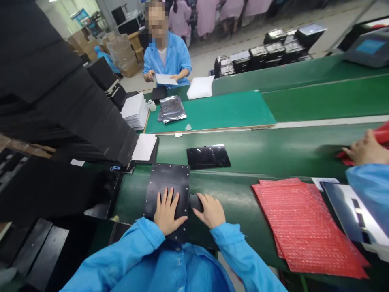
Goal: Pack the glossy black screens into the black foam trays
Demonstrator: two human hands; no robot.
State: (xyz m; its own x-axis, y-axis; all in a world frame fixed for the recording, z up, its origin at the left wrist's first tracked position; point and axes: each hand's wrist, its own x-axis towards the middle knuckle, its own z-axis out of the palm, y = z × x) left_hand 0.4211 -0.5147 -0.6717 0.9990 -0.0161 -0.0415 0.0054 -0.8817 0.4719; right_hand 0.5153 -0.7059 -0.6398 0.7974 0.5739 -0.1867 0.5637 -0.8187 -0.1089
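Observation:
A flat black panel [165, 178] with small light dots along its borders lies in front of my body on the green work surface. My left hand [166, 213] rests on the panel with fingers spread and palm down. Just right of the panel, my right hand [212, 209] is closed around a small dark grey piece [195, 202] against the panel's edge; its exact kind is partly hidden by my fingers. Beyond the panel lies a glossy black screen-like plate [208, 156].
Tall stacked black sheets [75, 101] stand at the left. Red bubble-wrap bags [306, 227] lie at the right, near a co-worker's hand [367, 149]. Across the line, a person in blue [167, 52] holds a white sheet. White papers [144, 147] lie beyond the panel.

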